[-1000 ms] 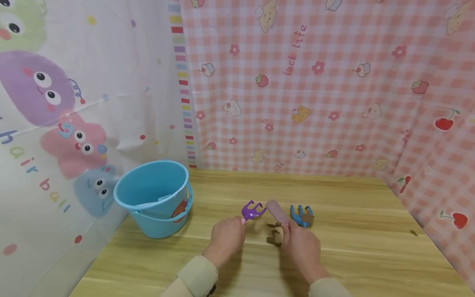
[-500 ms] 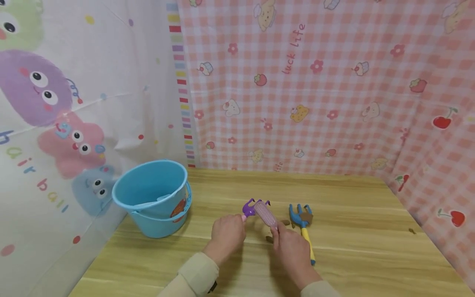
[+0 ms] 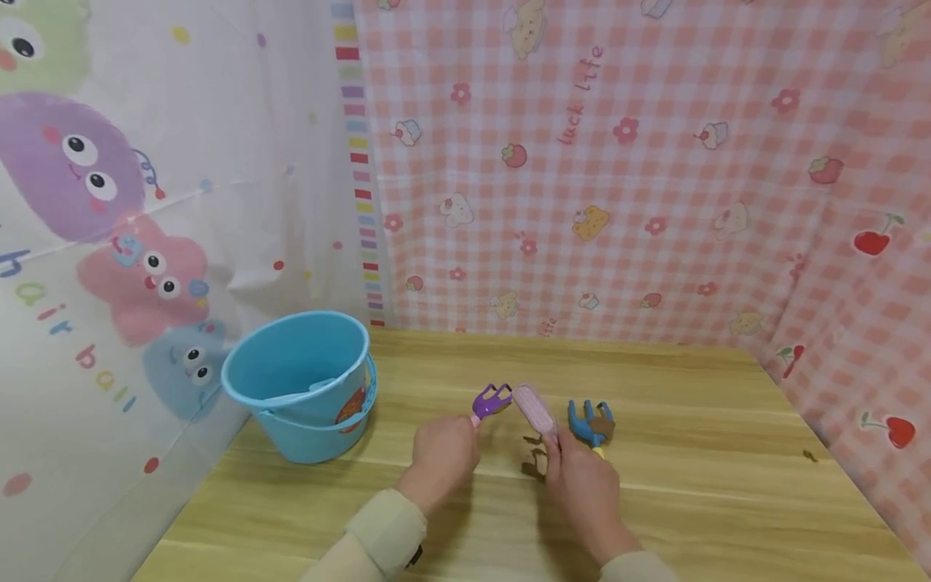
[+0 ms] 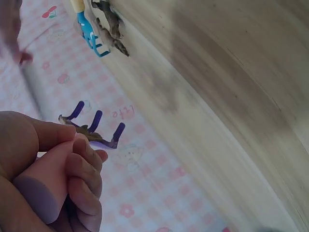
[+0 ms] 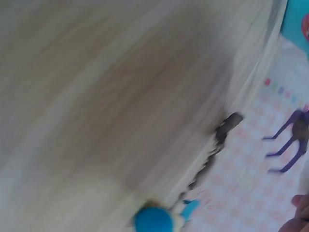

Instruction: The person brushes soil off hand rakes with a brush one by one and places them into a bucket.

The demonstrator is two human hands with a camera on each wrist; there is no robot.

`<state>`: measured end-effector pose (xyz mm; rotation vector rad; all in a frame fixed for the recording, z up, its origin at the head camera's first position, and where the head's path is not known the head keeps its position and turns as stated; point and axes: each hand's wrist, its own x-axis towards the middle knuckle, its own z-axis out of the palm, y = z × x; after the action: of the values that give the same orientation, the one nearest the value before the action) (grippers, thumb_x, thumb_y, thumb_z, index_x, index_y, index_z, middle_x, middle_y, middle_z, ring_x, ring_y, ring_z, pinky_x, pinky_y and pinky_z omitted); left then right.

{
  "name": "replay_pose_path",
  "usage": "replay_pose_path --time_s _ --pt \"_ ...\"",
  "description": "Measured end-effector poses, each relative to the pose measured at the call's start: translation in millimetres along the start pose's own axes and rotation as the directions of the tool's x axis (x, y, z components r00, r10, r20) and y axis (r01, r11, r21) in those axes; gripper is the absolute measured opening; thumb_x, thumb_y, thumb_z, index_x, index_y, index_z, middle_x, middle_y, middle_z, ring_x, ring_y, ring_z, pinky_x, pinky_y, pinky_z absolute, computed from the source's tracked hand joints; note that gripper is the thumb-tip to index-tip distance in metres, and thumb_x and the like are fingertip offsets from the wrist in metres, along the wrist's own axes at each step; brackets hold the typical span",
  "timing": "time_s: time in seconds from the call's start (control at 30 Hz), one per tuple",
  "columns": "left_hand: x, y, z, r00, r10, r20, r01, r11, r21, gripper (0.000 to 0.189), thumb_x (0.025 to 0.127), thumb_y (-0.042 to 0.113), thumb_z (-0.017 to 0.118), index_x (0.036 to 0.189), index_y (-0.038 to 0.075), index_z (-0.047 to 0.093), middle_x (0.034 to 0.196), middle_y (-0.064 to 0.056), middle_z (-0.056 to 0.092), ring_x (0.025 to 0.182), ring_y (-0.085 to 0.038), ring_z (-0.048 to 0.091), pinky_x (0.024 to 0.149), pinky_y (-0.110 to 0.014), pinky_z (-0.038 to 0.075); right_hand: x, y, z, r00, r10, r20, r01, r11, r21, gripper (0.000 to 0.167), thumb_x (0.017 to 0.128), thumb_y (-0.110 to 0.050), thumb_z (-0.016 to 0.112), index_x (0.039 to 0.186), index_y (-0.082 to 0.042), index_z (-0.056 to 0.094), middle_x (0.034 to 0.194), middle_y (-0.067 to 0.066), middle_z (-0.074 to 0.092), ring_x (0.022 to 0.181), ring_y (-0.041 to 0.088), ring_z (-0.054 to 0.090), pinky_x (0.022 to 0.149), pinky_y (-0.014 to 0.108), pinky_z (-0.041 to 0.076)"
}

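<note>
Blue rake (image 3: 581, 428), brown scraps (image 4: 113, 23) nearby; left grip (image 3: 447, 453) clasps purple rake (image 3: 486, 403), right grip (image 3: 583, 485) pink tool (image 3: 534, 411).

Head looks down; wrist closeups share purple rake (image 3: 486, 404).

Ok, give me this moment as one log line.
left hand: holds purple rake | right hand: holds pink tool | blue rake, bucket, brown bits: on table

Room separates bucket (image 3: 298, 436) from purple rake (image 3: 486, 404); blue rake (image 3: 579, 425) obstructs right of pink tool (image 3: 535, 411).
</note>
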<state>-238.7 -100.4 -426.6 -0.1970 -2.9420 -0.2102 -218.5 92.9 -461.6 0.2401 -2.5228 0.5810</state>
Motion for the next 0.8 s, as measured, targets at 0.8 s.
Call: replay_pose_path --time_s 0.8 --pt "-5.9 7.1 -2.2 1.000 0.029 0.002 -0.029 0.998 -0.057 0.034 0.101 0.024 0.056 0.073 0.006 0.066 0.061 -0.006 0.055 0.055 -0.022 0.054 0.054 -0.038 0.050 -3.3 -5.2 8.6 0.997 -0.004 0.080 0.009 0.998 -0.067 0.024 0.097 -0.026 0.064 0.110 -0.006 0.067 0.062 0.006 0.059 0.046 0.020 0.051 0.037 0.037 0.037"
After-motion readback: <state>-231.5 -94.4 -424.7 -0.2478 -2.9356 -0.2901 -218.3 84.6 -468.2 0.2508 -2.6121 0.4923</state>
